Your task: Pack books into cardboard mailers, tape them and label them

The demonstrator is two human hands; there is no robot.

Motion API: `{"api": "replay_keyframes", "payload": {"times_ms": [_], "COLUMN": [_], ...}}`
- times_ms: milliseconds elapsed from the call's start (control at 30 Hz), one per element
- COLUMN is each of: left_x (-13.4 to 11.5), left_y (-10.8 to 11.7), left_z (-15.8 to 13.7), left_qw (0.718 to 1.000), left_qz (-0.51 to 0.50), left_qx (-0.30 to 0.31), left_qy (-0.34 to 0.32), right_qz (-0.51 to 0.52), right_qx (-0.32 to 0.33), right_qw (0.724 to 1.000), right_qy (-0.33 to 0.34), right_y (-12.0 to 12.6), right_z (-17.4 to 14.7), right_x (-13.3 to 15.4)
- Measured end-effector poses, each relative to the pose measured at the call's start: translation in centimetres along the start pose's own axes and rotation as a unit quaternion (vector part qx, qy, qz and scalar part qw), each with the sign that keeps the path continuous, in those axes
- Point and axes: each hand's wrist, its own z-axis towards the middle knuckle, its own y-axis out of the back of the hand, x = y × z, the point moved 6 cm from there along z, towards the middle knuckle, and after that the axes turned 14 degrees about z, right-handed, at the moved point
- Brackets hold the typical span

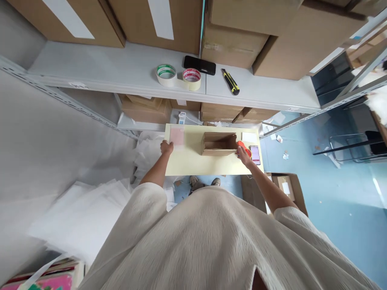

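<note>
An open-topped cardboard box [219,152] sits near the middle of the pale yellow table [189,165]. At its right end my right hand [242,154] is closed around an orange tape dispenser [246,150], which partly hides behind the fingers. My left hand [167,147] is at the table's left side, fingers closed at the edge of a flat pink sheet [177,137] that seems to have a clear cover. The fingertips there are small and partly hidden. A phone with a lit screen [255,154] and a white paper [249,137] lie to the right of the dispenser.
A grey shelf [121,66] behind the table carries two tape rolls [166,75], a black phone [199,65], a yellow-black box cutter [230,82] and large cartons [236,44]. White foam sheets [87,217] pile at left. An open carton [298,193] stands at right.
</note>
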Motion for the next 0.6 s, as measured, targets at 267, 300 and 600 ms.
{"api": "replay_keyframes", "payload": {"times_ms": [267, 300, 600], "left_x": [-0.3, -0.4, -1.0], "left_y": [-0.3, -0.3, -0.6], "left_z": [2.7, 2.7, 2.8], "left_qw": [0.992, 0.991, 0.989], "left_qz": [0.102, 0.109, 0.131], "left_qx": [-0.072, -0.075, -0.046], "left_qy": [0.035, 0.035, 0.053], "right_qz": [0.002, -0.002, -0.023], "right_qx": [-0.032, -0.032, -0.036], "right_qw": [0.999, 0.999, 0.999], "right_qy": [0.018, 0.019, 0.028], "right_y": [0.9, 1.0, 0.7], "right_z": [-0.3, -0.3, 0.4], "right_x": [-0.6, -0.5, 0.6]}}
